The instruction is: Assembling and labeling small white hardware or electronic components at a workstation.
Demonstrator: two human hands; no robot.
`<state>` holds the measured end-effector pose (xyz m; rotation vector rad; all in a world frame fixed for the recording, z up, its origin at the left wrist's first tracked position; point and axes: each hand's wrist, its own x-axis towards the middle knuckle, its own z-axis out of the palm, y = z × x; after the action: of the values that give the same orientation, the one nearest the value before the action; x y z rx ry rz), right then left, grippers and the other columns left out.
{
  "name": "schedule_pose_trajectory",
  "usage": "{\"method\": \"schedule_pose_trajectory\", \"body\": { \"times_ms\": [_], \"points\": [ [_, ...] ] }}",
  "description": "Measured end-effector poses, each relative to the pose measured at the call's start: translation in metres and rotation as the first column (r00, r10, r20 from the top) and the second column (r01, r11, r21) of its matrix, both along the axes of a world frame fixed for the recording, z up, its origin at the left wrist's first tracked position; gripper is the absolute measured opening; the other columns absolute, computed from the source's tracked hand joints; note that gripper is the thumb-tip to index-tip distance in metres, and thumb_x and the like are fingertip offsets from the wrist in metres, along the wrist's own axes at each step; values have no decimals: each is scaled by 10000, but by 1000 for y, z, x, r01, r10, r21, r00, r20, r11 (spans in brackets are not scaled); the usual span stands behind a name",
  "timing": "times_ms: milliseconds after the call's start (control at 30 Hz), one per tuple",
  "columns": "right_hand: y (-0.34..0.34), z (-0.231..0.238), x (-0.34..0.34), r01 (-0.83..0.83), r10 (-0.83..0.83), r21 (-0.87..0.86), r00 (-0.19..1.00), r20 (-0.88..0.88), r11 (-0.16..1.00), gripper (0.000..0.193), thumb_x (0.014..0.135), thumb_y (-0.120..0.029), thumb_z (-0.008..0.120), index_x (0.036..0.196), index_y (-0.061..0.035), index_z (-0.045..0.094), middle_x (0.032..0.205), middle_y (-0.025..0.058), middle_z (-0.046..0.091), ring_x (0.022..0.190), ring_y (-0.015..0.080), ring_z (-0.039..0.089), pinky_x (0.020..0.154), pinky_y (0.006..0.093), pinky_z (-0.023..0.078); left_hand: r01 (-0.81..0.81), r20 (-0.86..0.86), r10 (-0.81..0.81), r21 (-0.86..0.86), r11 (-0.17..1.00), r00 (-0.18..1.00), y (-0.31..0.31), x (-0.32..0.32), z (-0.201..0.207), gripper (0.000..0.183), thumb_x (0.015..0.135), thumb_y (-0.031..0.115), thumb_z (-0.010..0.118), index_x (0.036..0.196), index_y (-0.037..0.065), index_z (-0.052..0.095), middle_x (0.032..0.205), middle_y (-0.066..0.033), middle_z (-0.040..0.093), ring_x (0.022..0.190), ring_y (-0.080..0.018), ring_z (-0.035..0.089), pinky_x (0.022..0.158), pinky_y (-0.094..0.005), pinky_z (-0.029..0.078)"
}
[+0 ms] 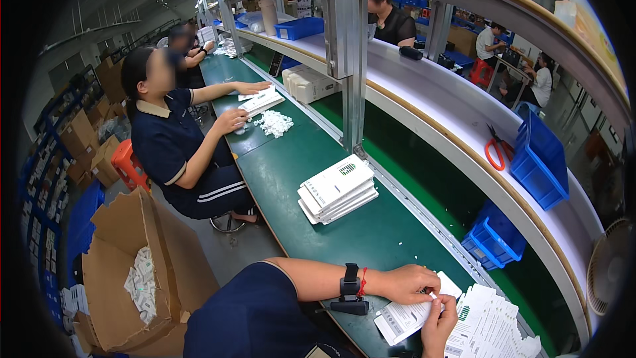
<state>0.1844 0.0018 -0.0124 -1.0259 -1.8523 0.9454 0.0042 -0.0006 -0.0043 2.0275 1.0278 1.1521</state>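
Note:
At the near right of the green bench, my left hand [409, 284] and my right hand [440, 325] meet with fingers closed. A small white piece [432, 296] shows pinched between their fingertips; its kind is too small to make out. Beneath them lies a flat white printed package [399, 323], partly covered by the hands. Close to my right hand, a spread of similar flat white packages [489, 323] overlaps on the bench. A dark band with a device [351, 286] and a red cord circle my left wrist.
A stack of flat white packages [338, 189] stands mid-bench. Farther left, a seated co-worker [182, 119] handles packages beside a pile of small white pieces [273, 123]. An open carton [132, 258] stands left. The shelf holds red-handled scissors [494, 149] and a blue bin [540, 159].

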Motion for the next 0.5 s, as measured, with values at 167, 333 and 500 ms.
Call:
{"method": "schedule_pose_trajectory", "body": {
  "times_ms": [167,333,500],
  "points": [
    [2,-6,1,0,0,6,1000,2,1000,117,928,-83,461,890,12,516,760,82,544,681,125,488,612,266,412,0,26,1,-9,1000,1000,1,0,-1,142,785,138,653,856,31,591,768,-83,599,649,-238,554,595,-347,444],
    [0,-2,-1,-2,2,6,1000,10,1000,112,931,-69,446,895,14,512,771,90,545,696,133,499,631,271,420,3,39,-3,6,1000,999,2,-1,-1,159,794,163,660,847,32,588,760,-80,594,631,-237,541,583,-345,437],
    [1,-6,1,1,-1,-14,1000,23,1000,112,934,-68,442,905,17,511,774,95,549,701,136,507,635,275,425,1,37,-2,13,1000,999,2,0,-2,154,800,167,654,841,34,586,750,-76,588,617,-237,529,577,-347,431]
  ]
}}
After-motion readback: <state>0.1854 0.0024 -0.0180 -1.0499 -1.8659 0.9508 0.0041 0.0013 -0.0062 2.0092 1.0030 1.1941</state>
